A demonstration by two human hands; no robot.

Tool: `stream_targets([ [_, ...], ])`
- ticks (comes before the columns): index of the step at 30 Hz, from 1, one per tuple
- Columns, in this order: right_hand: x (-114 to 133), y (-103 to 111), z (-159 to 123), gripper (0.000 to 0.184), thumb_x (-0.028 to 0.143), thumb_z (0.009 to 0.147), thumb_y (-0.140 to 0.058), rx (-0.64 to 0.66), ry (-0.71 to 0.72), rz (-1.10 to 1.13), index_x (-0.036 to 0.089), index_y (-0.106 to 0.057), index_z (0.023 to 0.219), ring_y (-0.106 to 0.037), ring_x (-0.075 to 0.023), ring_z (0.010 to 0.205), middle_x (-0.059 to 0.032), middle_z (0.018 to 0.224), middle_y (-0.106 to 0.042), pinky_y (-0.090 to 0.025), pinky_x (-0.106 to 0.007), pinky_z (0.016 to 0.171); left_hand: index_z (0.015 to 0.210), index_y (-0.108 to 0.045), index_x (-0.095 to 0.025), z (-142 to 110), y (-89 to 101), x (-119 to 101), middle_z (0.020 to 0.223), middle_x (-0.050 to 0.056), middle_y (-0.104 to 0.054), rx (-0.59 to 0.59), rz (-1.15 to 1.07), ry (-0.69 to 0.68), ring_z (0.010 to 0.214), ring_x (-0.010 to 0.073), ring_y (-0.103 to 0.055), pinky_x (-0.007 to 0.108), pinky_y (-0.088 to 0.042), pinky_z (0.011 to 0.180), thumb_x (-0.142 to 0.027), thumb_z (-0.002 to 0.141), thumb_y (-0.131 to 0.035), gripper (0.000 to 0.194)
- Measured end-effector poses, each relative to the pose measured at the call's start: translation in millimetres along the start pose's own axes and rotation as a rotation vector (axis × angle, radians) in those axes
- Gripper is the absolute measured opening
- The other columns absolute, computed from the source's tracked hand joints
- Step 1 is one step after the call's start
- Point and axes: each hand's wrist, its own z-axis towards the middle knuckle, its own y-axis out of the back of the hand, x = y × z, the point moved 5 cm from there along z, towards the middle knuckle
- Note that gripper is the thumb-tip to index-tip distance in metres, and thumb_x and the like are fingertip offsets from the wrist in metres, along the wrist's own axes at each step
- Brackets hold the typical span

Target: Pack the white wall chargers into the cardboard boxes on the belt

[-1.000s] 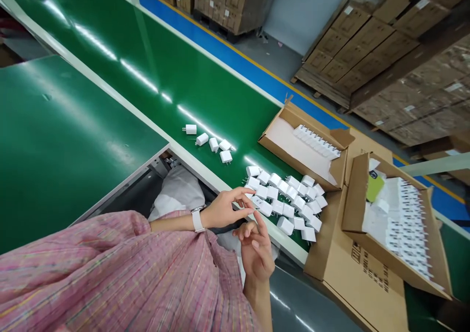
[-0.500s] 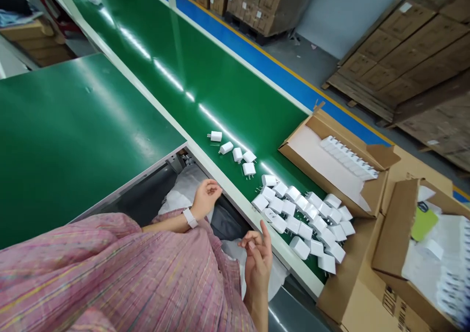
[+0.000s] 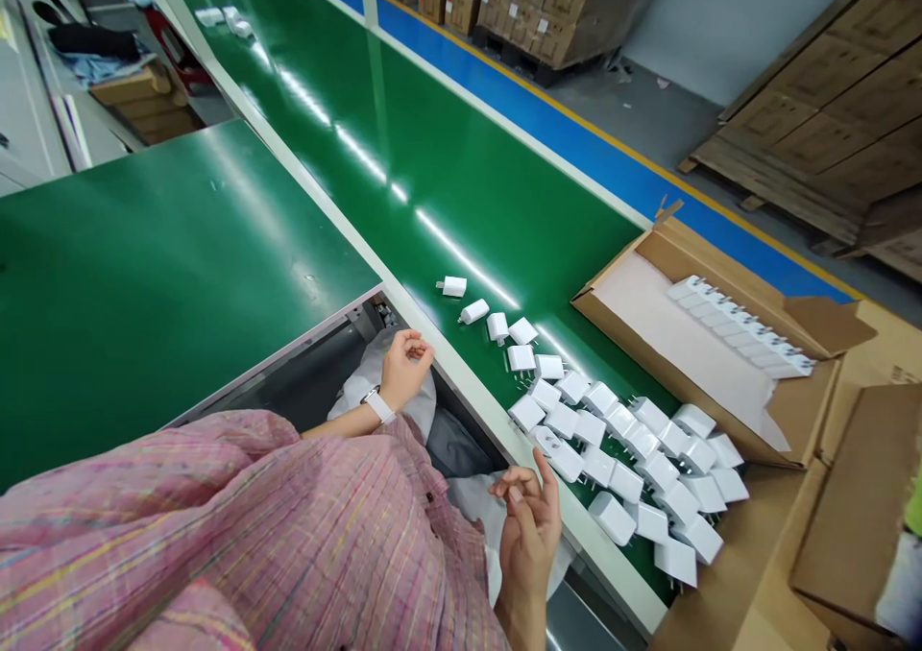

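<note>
Looks partway along, with a row of chargers (image 3: 741, 329) near the far edge of the open box (image 3: 669, 387), loose chargers (image 3: 625, 481) left by the near edge of the green belt (image 3: 504, 171), seemingly empty fingers pinched together on left hand (image 3: 404, 373), apart on right hand (image 3: 529, 536).

Some white chargers (image 3: 697, 456) part-hidden; green item (image 3: 914, 511) cut off @ R edge.

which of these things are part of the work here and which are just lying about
Seem part of the work:
- loose white plugs on the green surface, near the right hand
- open carton holding a row of plugs

Seem just lying about:
- dark and blue cloths, upper left
- stacked boxes on a pallet
</note>
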Motion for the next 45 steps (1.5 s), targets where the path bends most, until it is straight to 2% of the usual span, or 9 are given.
stream_targets([
  [13, 16, 2, 1, 0.064, 0.039, 0.092, -0.069, -0.013, 0.025, -0.064, 0.026, -0.050, 0.152, -0.057, -0.0187, 0.079, -0.0053, 0.098, -0.062, -0.051, -0.037, 0.073, 0.103, -0.057, -0.024, 33, 6.5, -27, 0.071, -0.003, -0.073, 0.178, 0.464, 0.086, 0.078, 0.0247, -0.074, 0.037, -0.055, 0.087, -0.018, 0.072, -0.079, 0.039],
  [20, 16, 7, 7, 0.062, 0.041, 0.091, -0.071, -0.027, 0.118, -0.100, 0.024, -0.053, 0.148, -0.058, -0.0189, 0.079, -0.0051, 0.095, -0.063, -0.052, -0.037, 0.072, 0.089, -0.052, -0.024, 58, 25.9, -12, 0.077, 0.001, -0.065, 0.144, 0.592, 0.174, 0.087, 0.0297, -0.069, 0.034, -0.051, 0.076, -0.039, 0.051, -0.100, 0.063],
  [26, 24, 11, -1, 0.058, 0.040, 0.095, -0.070, -0.137, 0.178, -0.268, 0.022, -0.056, 0.147, -0.061, -0.0191, 0.084, -0.0073, 0.101, -0.065, -0.053, -0.035, 0.074, 0.092, -0.061, -0.022, 22, 31.5, -15, 0.071, 0.001, -0.063, 0.074, 0.316, 0.174, 0.080, 0.0251, -0.066, 0.033, -0.050, 0.073, -0.065, 0.076, -0.082, 0.051],
  [28, 34, 6, 0, 0.051, 0.039, 0.095, -0.070, -0.170, 0.261, -0.340, 0.020, -0.062, 0.142, -0.062, -0.0191, 0.084, -0.0070, 0.098, -0.065, -0.053, -0.035, 0.074, 0.096, -0.068, -0.021, 3, 24.0, -30, 0.083, 0.007, -0.070, 0.201, 0.052, 0.160, 0.085, 0.0251, -0.067, 0.034, -0.051, 0.072, -0.082, 0.088, -0.055, 0.063],
  [30, 47, -8, 5, 0.039, 0.036, 0.096, -0.069, -0.140, 0.373, -0.421, 0.020, -0.068, 0.132, -0.063, -0.0199, 0.084, -0.0072, 0.095, -0.066, -0.054, -0.036, 0.074, 0.105, -0.076, -0.019, -19, 7.8, -50, 0.109, 0.016, -0.074, 0.514, -0.243, 0.272, 0.099, 0.0290, -0.069, 0.036, -0.053, 0.072, -0.092, 0.091, -0.024, 0.091],
  [32, 62, -29, 12, 0.028, 0.031, 0.098, -0.065, -0.072, 0.509, -0.516, 0.021, -0.072, 0.124, -0.065, -0.0211, 0.086, -0.0085, 0.096, -0.067, -0.056, -0.038, 0.075, 0.115, -0.078, -0.017, -40, -5.1, -72, 0.135, 0.020, -0.068, 0.796, -0.440, 0.394, 0.118, 0.0346, -0.064, 0.040, -0.054, 0.079, -0.093, 0.090, -0.010, 0.105],
  [34, 78, -51, 18, 0.024, 0.023, 0.099, -0.063, -0.012, 0.660, -0.608, 0.023, -0.073, 0.122, -0.067, -0.0211, 0.087, -0.0093, 0.099, -0.069, -0.058, -0.039, 0.077, 0.120, -0.078, -0.016, -54, -12.1, -90, 0.150, 0.020, -0.058, 0.957, -0.547, 0.425, 0.134, 0.0383, -0.054, 0.045, -0.052, 0.091, -0.090, 0.093, -0.007, 0.106],
  [38, 98, -80, 27, 0.030, 0.016, 0.101, -0.060, 0.032, 0.843, -0.701, 0.023, -0.068, 0.129, -0.069, -0.0198, 0.086, -0.0089, 0.100, -0.071, -0.060, -0.038, 0.078, 0.130, -0.075, -0.020, -67, -20.0, -106, 0.166, 0.013, -0.042, 1.115, -0.640, 0.332, 0.149, 0.0375, -0.035, 0.049, -0.041, 0.109, -0.081, 0.099, -0.003, 0.099],
  [45, 102, -84, 33, 0.023, 0.017, 0.103, -0.055, 0.110, 0.877, -0.764, 0.023, -0.068, 0.121, -0.070, -0.0203, 0.088, -0.0095, 0.102, -0.072, -0.059, -0.038, 0.080, 0.136, -0.072, -0.030, -71, -25.0, -105, 0.171, 0.006, -0.033, 1.199, -0.547, 0.230, 0.151, 0.0356, -0.035, 0.049, -0.039, 0.112, -0.080, 0.101, -0.006, 0.090],
])
